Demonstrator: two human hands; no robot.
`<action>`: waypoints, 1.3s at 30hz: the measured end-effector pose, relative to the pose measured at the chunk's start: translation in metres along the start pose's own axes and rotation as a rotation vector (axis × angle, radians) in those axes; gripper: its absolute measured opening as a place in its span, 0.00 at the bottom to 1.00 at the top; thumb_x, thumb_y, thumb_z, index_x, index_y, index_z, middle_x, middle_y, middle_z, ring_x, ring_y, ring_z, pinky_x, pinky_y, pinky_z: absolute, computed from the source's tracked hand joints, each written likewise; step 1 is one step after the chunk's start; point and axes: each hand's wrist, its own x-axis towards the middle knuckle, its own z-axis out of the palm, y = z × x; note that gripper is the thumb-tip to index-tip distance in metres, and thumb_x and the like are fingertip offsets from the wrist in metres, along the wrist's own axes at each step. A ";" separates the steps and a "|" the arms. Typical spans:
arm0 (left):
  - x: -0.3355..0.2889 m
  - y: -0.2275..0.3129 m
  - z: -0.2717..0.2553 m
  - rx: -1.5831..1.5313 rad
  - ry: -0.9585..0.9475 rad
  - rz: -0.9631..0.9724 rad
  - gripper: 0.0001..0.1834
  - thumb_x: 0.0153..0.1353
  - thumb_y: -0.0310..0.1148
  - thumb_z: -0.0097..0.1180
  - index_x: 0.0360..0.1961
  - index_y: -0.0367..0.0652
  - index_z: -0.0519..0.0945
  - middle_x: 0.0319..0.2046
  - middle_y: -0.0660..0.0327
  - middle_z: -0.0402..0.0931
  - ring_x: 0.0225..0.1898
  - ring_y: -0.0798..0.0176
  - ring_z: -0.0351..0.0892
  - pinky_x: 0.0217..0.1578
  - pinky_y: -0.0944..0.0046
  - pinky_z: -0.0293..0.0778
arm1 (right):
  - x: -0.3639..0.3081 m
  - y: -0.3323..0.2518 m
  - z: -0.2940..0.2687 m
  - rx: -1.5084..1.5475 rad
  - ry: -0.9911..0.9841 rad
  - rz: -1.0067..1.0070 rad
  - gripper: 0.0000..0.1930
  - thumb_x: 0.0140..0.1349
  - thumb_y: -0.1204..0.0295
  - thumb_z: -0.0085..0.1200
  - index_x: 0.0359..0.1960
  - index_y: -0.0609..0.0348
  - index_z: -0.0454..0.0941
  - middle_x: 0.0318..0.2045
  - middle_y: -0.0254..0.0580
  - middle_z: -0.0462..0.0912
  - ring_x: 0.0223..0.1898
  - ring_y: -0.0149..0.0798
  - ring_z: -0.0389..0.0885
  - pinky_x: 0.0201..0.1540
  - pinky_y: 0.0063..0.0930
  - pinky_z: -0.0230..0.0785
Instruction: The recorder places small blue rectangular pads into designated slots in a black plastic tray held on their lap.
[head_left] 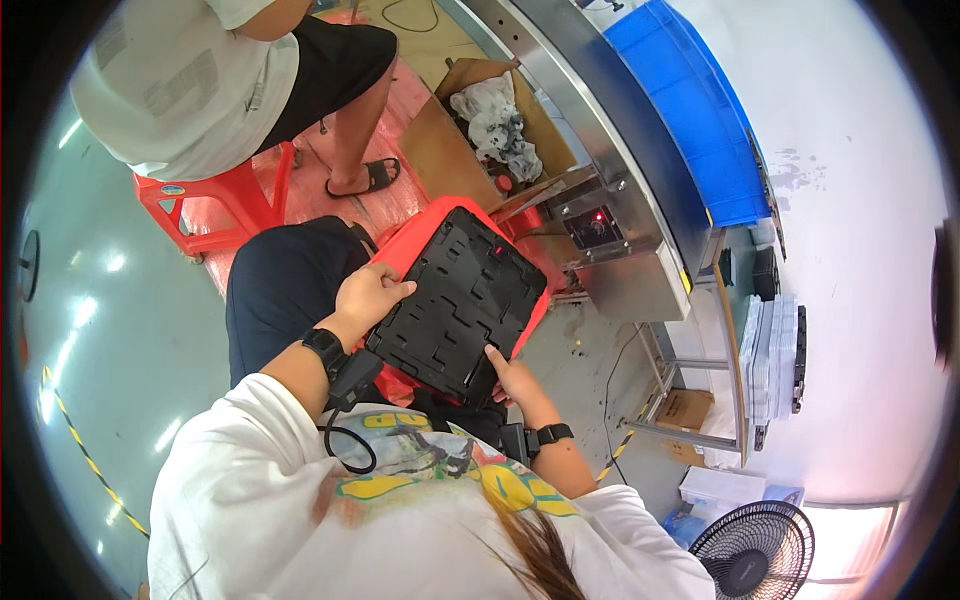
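Observation:
I hold a black moulded plastic tray [460, 300] with both hands, tilted over my lap. My left hand [368, 296] grips its left edge, fingers curled over the rim. On the lower right edge, my right hand [512, 378] presses a finger against the tray. Both wrists wear black bands. Under the tray shows a red plastic stool [425, 235].
Another person in a white shirt sits on a red stool [215, 205] ahead. A cardboard box [470, 130] with white bags stands beside a steel conveyor frame [610, 215]. A blue bin [700, 120], stacked trays [775, 350] and a fan [755, 550] are to the right.

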 end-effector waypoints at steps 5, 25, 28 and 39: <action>0.001 -0.008 -0.001 -0.103 0.029 0.016 0.21 0.47 0.46 0.63 0.33 0.36 0.80 0.25 0.57 0.78 0.28 0.57 0.78 0.33 0.62 0.72 | 0.000 0.001 0.001 0.030 0.002 -0.040 0.42 0.54 0.33 0.37 0.24 0.73 0.73 0.17 0.50 0.77 0.17 0.43 0.78 0.15 0.32 0.67; 0.024 -0.037 0.016 0.079 0.014 -0.082 0.40 0.53 0.59 0.51 0.59 0.40 0.65 0.52 0.43 0.64 0.56 0.44 0.64 0.55 0.52 0.61 | -0.023 -0.014 0.021 -0.186 0.028 0.003 0.43 0.60 0.36 0.25 0.15 0.69 0.74 0.12 0.51 0.74 0.14 0.44 0.75 0.24 0.34 0.69; 0.023 -0.038 0.017 0.032 -0.006 -0.099 0.39 0.53 0.59 0.52 0.58 0.40 0.66 0.52 0.43 0.64 0.56 0.43 0.64 0.54 0.53 0.62 | -0.023 -0.015 0.019 -0.214 -0.023 0.049 0.44 0.60 0.36 0.24 0.20 0.69 0.77 0.18 0.56 0.78 0.22 0.49 0.79 0.32 0.39 0.71; 0.027 -0.043 0.023 0.003 0.080 -0.047 0.30 0.59 0.50 0.51 0.56 0.40 0.68 0.49 0.42 0.66 0.52 0.42 0.67 0.54 0.57 0.63 | -0.009 -0.027 0.007 -0.405 0.293 -0.122 0.44 0.60 0.36 0.23 0.34 0.72 0.79 0.35 0.67 0.78 0.43 0.62 0.76 0.49 0.45 0.65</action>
